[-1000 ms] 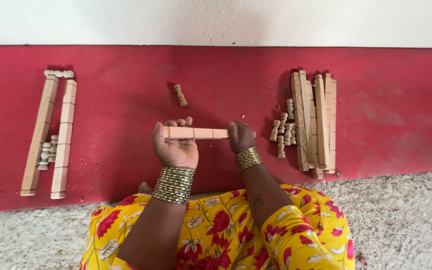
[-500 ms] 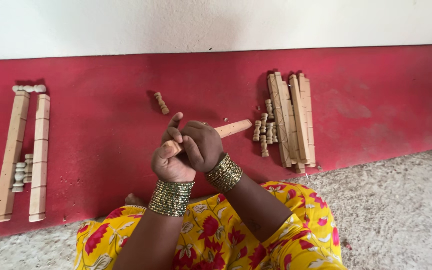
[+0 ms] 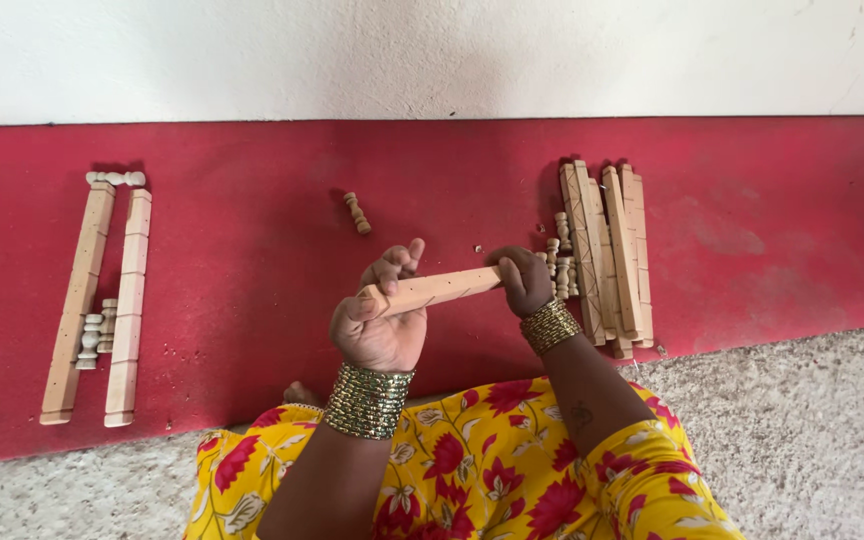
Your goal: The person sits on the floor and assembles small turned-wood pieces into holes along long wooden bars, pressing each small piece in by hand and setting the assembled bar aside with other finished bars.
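You hold a pale, square-sided wooden stick dotted with small holes (image 3: pixel 432 290) level above the red floor (image 3: pixel 252 250). Your left hand (image 3: pixel 380 322) grips its left end; your right hand (image 3: pixel 527 282) closes around the right end. A short turned wooden peg (image 3: pixel 357 213) lies beyond. A pile of similar sticks (image 3: pixel 607 250) sits just right, two long sticks (image 3: pixel 102 300) well left.

Floor band (image 3: pixel 252 300): solid red, below a white wall (image 3: pixel 432 50). Carpet (image 3: pixel 802 440): speckled grey. Wooden bar (image 3: pixel 432 290), side slats (image 3: pixel 607 250) and spindle (image 3: pixel 357 213): pale, unpainted tan (bar dotted with small holes). Garment (image 3: pixel 492 470): yellow with red flowers. Bangles (image 3: pixel 367 400): gold.
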Demonstrator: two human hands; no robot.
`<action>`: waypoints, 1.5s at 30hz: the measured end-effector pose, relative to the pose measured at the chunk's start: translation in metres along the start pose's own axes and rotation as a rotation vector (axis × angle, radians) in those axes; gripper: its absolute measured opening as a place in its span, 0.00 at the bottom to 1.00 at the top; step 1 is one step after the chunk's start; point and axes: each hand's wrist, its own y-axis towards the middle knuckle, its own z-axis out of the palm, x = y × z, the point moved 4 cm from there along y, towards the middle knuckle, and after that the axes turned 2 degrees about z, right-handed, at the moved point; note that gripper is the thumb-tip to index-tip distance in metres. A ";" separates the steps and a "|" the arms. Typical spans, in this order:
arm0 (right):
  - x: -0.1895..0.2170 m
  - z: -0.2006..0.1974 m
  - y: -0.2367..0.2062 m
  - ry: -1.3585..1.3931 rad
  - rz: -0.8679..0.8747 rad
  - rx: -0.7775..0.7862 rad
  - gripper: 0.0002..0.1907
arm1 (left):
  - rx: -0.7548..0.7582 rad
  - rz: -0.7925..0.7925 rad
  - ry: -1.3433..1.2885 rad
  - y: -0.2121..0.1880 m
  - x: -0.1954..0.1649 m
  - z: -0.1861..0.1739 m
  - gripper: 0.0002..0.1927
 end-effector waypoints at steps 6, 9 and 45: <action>0.061 0.020 0.001 0.005 -0.153 -0.050 0.15 | 0.000 0.003 -0.002 0.004 0.025 -0.005 0.08; 0.104 0.033 -0.008 -0.042 -0.391 -0.047 0.23 | -0.020 0.004 -0.007 0.003 0.039 -0.010 0.09; -0.054 0.029 0.003 0.083 0.148 0.059 0.34 | -0.119 0.434 0.454 0.024 0.021 -0.009 0.05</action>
